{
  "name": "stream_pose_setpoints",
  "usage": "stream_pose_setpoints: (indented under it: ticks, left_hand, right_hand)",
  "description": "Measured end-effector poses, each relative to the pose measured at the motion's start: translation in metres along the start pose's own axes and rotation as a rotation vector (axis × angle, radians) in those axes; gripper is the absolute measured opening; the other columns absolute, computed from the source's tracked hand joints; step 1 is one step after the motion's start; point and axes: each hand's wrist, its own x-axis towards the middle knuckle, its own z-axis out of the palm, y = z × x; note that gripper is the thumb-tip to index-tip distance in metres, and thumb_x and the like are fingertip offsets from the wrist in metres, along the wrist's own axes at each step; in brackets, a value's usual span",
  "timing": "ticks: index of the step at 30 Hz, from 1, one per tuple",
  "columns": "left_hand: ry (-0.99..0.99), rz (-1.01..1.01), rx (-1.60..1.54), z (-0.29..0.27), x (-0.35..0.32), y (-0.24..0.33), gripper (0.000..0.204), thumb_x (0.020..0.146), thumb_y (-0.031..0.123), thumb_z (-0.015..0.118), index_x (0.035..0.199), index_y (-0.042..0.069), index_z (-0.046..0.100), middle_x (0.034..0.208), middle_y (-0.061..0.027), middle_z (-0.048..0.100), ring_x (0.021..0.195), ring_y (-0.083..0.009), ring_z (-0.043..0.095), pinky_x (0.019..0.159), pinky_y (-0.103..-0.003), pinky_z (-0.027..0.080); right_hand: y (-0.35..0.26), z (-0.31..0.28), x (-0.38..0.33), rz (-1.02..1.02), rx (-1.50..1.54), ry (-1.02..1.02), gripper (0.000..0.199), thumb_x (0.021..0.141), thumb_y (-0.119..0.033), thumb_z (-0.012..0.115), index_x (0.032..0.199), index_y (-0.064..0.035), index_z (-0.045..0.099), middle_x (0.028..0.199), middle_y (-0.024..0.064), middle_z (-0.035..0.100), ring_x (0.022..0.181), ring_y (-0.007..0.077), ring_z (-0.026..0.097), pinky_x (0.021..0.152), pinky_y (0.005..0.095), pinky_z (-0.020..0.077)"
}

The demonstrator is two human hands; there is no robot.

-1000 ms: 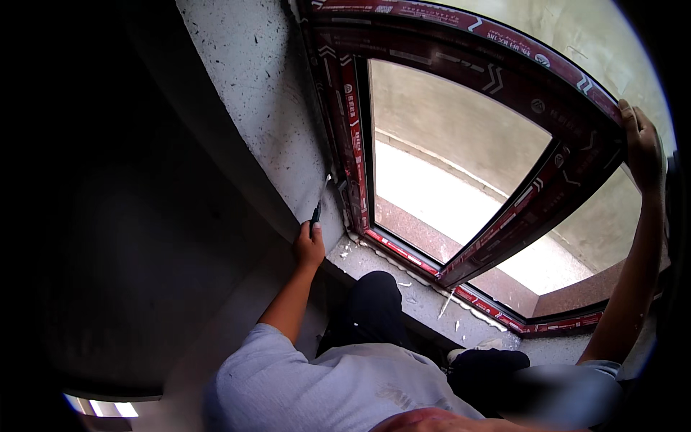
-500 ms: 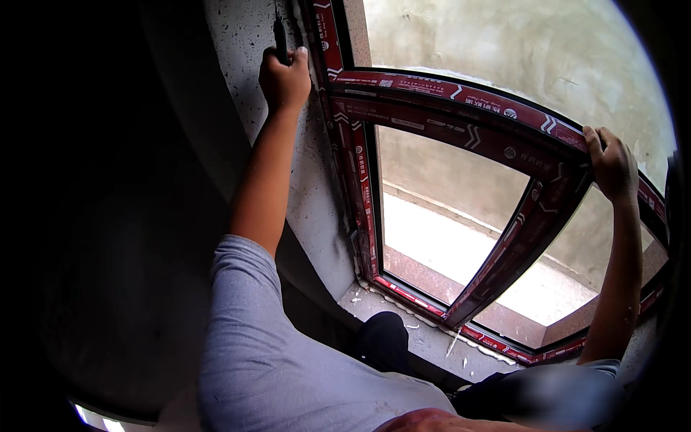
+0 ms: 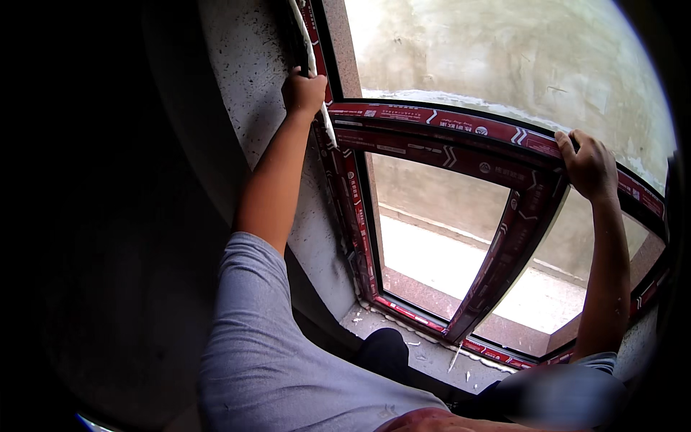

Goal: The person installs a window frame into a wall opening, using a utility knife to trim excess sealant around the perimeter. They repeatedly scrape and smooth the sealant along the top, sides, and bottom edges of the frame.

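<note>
Fingers (image 3: 311, 75) of the left hand (image 3: 304, 92) were curled tight around a pale, flattened strip (image 3: 308, 45) that ran up the left edge of the window frame (image 3: 350, 216), where frame met the rough wall (image 3: 248, 86). The grip sat high, arm stretched nearly straight, and the strip's loose lower end hung just below the fist, lying against the frame; I judged the hand was holding it to keep it taut along that joint. Whether the strip was tape, foam or a sealing bead I could not tell.

The right hand (image 3: 590, 167) was closed over the top of the horizontal bar (image 3: 461, 129), fingers wrapped onto its far side, probably to steady the body or the frame while the other arm reached up.

The frame's bars were dark, wrapped in glossy red protective film with white markings, and looked smooth against the wall beside them, which was coarse, speckled grey plaster or concrete. A slanted mullion (image 3: 504, 252) ran down to the bottom rail (image 3: 432, 320). On the grey sill (image 3: 432, 356) lay small pale scraps and chips. Outside the glass stood a blotchy, weathered concrete surface. The person's grey sleeve (image 3: 252, 324) was soft knit cloth.
</note>
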Motion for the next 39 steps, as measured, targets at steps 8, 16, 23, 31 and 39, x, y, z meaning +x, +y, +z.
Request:
stream_pose_setpoints:
  ticks: [8,16,23,31,39]
  left_hand:
    - [-0.329,-0.158,-0.122,-0.084,-0.171,-0.069,0.047,0.086,0.038,0.085,0.072,0.007,0.053,0.061,-0.0025,0.055,0.055,-0.0178,0.053,0.055,-0.036,0.046]
    - [-0.411,-0.245,-0.469,-0.112,-0.159,-0.089,0.042,0.098,0.037,0.072,0.074,0.008,0.054,0.058,0.0026,0.051,0.048,-0.0098,0.051,0.047,-0.029,0.041]
    - [-0.572,-0.219,-0.531,-0.128,-0.170,-0.067,0.041,0.102,0.036,0.068,0.076,0.010,0.050,0.059,0.0034,0.049,0.048,-0.0075,0.049,0.045,-0.025,0.040]
    - [-0.541,0.063,-0.476,-0.077,-0.156,-0.018,0.038,0.102,0.034,0.067,0.078,0.007,0.055,0.061,0.0014,0.054,0.052,-0.0094,0.051,0.050,-0.030,0.043]
    - [-0.319,0.631,-0.409,0.034,-0.120,0.059,0.031,0.103,0.028,0.065,0.107,-0.003,0.072,0.095,-0.0154,0.073,0.088,-0.0274,0.070,0.080,-0.037,0.053]
  right_hand:
    - [-0.003,-0.003,0.001,0.011,0.016,-0.018,0.054,0.102,-0.052,0.049,0.094,-0.0043,0.073,0.093,0.0243,0.073,0.095,0.0428,0.070,0.089,0.0511,0.0524]
    - [0.000,-0.007,0.000,0.040,-0.022,-0.052,0.055,0.099,-0.055,0.050,0.102,-0.0068,0.076,0.104,0.0229,0.074,0.104,0.0416,0.069,0.095,0.0491,0.0516]
    - [-0.006,-0.012,0.002,0.050,-0.071,-0.114,0.063,0.098,-0.060,0.047,0.106,-0.0048,0.077,0.109,0.0229,0.075,0.110,0.0383,0.069,0.103,0.0467,0.0483]
    - [0.001,-0.006,0.005,0.081,-0.064,-0.109,0.063,0.099,-0.060,0.047,0.105,-0.0043,0.076,0.106,0.0208,0.076,0.108,0.0370,0.070,0.103,0.0460,0.0480]
    - [-0.002,-0.006,0.005,0.061,-0.021,-0.104,0.062,0.097,-0.058,0.051,0.101,-0.0012,0.075,0.102,0.0241,0.075,0.105,0.0401,0.071,0.099,0.0472,0.0513]
